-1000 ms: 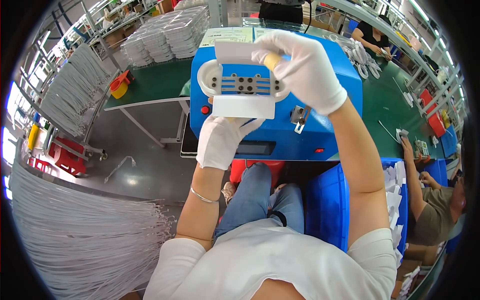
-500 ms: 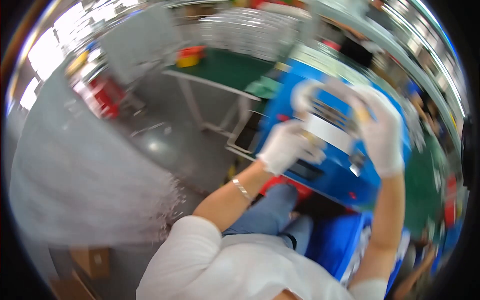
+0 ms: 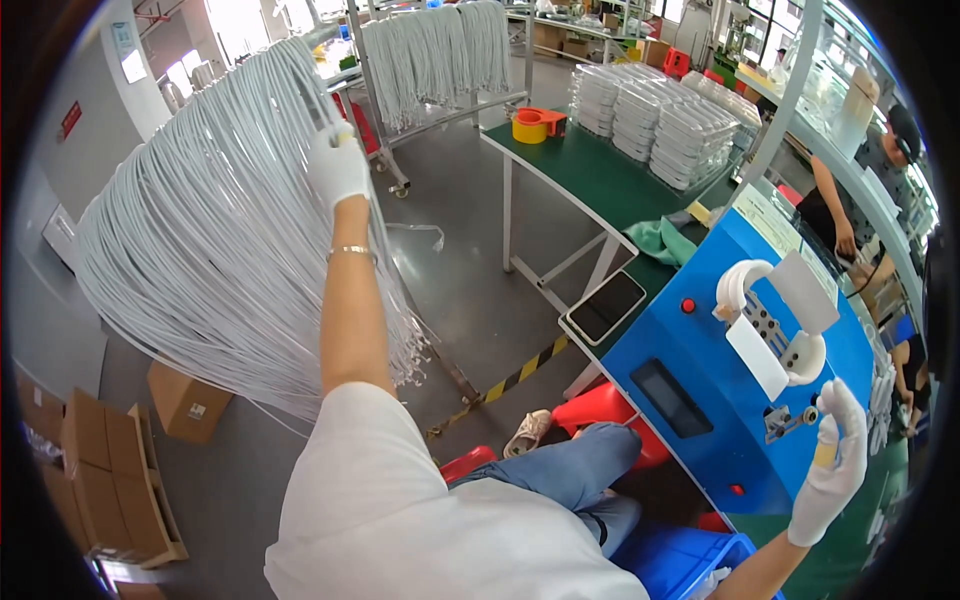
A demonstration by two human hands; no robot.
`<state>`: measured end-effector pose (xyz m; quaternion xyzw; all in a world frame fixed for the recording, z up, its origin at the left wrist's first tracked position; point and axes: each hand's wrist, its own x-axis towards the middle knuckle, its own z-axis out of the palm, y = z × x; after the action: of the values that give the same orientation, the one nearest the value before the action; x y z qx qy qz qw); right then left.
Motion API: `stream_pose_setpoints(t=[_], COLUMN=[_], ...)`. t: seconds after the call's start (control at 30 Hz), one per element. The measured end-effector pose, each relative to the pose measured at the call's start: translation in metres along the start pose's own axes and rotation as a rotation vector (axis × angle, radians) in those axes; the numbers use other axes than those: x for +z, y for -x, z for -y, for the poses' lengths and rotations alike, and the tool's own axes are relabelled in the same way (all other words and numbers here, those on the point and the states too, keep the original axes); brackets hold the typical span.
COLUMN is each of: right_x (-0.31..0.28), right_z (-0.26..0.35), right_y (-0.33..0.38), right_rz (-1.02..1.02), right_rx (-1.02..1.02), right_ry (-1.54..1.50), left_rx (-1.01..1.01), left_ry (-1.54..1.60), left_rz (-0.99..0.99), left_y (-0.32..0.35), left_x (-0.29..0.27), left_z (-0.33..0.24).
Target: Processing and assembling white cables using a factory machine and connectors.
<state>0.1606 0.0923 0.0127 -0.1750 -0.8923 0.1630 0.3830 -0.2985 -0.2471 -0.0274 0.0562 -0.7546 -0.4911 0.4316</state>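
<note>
In a white glove, my left hand (image 3: 340, 168) reaches out to the far end of a thick hanging bundle of long white cables (image 3: 215, 230). Its fingers are curled against the cables there; exactly how many strands they grip is hidden. My right hand (image 3: 832, 468), also gloved and with a yellow band on one finger, hovers beside the front right of a blue bench machine (image 3: 640, 350). Its fingers are bent with a gap to the thumb, and nothing shows between them. Close to it are a small metal fitting (image 3: 790, 423) and the machine's white coil holder with pale plates (image 3: 757, 358).
A phone (image 3: 606, 308) lies by the machine. The green table (image 3: 600, 190) bears a yellow and orange tape dispenser (image 3: 538, 125), a green cloth (image 3: 660, 242) and stacked clear trays (image 3: 690, 135). A blue bin (image 3: 680, 555) stands beside my legs. Cartons (image 3: 105, 470) sit at left. Another person (image 3: 880, 160) works at right.
My view has turned left. My left hand has left the machine and stretched out to the cable bundle. My right hand has drawn back from the coil holder to the machine's right side.
</note>
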Motion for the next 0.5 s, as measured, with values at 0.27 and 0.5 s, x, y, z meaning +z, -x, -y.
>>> stream_pose_setpoints(t=[0.27,0.5], right_x=[-0.002,0.074], right_z=[0.007,0.078], right_y=[0.008,-0.021], right_rz=[0.06,0.304], right_rx=[-0.061,0.068], right_ry=[0.066,-0.669], left_rx=[0.12,-0.326], left_ry=[-0.291,0.74], left_rz=[0.333,2.045], left_y=[0.0,0.181], left_x=[-0.072,-0.077], left_z=[-0.038,-0.104])
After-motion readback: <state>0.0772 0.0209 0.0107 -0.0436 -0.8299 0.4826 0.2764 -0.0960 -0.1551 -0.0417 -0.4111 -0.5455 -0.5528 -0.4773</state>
